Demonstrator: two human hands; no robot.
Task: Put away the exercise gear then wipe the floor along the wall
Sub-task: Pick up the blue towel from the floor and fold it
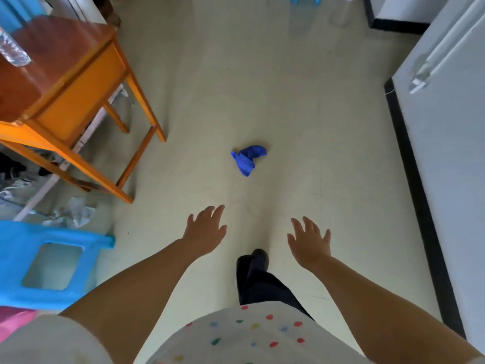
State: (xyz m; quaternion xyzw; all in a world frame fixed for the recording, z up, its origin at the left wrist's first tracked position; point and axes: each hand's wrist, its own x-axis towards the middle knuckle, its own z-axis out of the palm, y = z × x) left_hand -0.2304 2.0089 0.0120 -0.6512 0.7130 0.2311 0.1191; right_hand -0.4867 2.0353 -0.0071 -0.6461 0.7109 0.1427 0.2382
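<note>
A crumpled blue cloth [248, 158] lies on the pale floor [301, 127] in the middle of the room. My left hand [206, 231] and my right hand [309, 241] are both stretched forward over the floor, fingers spread, holding nothing. Both hands are short of the cloth and apart from it. My foot in dark trousers [256, 269] stands between my arms. No exercise gear shows in this view.
An orange wooden table [60, 82] with a plastic bottle [11, 49] on it stands at the left. A blue plastic stool [49, 261] is at the lower left, with clutter under the table. A white wall with a black skirting [417, 179] runs along the right.
</note>
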